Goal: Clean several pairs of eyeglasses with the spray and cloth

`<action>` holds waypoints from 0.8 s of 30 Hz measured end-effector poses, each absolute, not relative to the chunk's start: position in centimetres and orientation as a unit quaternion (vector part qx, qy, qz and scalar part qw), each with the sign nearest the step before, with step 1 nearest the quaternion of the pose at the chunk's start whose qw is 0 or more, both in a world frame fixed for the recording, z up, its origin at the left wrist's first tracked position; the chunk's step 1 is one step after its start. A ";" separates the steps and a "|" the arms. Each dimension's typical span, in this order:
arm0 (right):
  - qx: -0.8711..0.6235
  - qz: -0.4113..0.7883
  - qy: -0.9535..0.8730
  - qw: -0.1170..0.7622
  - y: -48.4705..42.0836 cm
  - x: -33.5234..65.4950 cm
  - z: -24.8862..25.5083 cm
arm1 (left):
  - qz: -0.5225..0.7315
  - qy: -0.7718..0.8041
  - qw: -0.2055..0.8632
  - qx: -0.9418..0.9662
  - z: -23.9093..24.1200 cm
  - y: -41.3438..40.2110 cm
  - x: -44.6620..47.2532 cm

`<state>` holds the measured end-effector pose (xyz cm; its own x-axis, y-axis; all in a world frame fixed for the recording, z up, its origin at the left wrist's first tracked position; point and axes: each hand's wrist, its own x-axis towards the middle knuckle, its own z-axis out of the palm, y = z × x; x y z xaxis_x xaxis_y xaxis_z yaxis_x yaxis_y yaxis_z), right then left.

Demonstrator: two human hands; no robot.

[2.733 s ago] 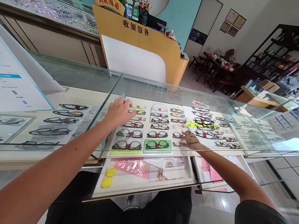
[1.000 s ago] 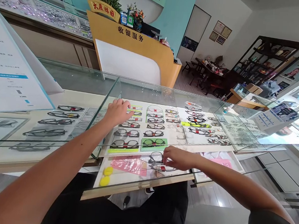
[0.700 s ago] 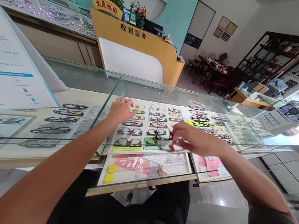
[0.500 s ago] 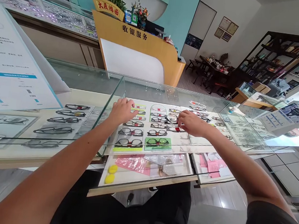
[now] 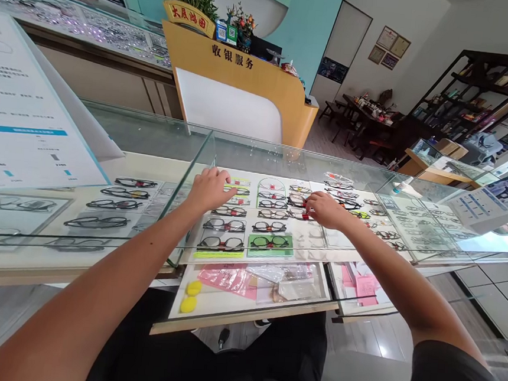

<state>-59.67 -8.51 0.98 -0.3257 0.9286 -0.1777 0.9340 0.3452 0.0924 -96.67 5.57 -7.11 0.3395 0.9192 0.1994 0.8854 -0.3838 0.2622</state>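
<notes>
Inside the glass display case, my right hand has its fingers closed at the right side of a dark pair of eyeglasses, in the column with red tags. Its fingertips are partly hidden. My left hand lies at the back of the left column, by the upright glass divider, with fingers loosely bent, thumb apart and nothing visible in it. Below it run several dark-framed eyeglasses. One pair of eyeglasses rests on a green card in the middle column.
An open drawer with plastic bags and yellow round cases juts out before me. A glass divider stands left of my left hand. A large price sign leans at left, and a cashier counter stands beyond.
The eyeglasses at my right hand have gone from tilted and raised to lying more level with their row. My left hand has stayed in place; the view has shifted slightly.
</notes>
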 end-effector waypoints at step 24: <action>0.559 -0.183 0.798 0.129 -14.2 -63.5 -11.4 | 0.141 0.568 0.046 0.810 -7.0 5.2 -96.4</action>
<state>-63.48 -14.22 -11.38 -0.3408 0.8453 -0.4115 0.9401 0.3072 -0.1474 -96.37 5.23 -6.96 0.3149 0.9329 0.1749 0.9067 -0.3502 0.2350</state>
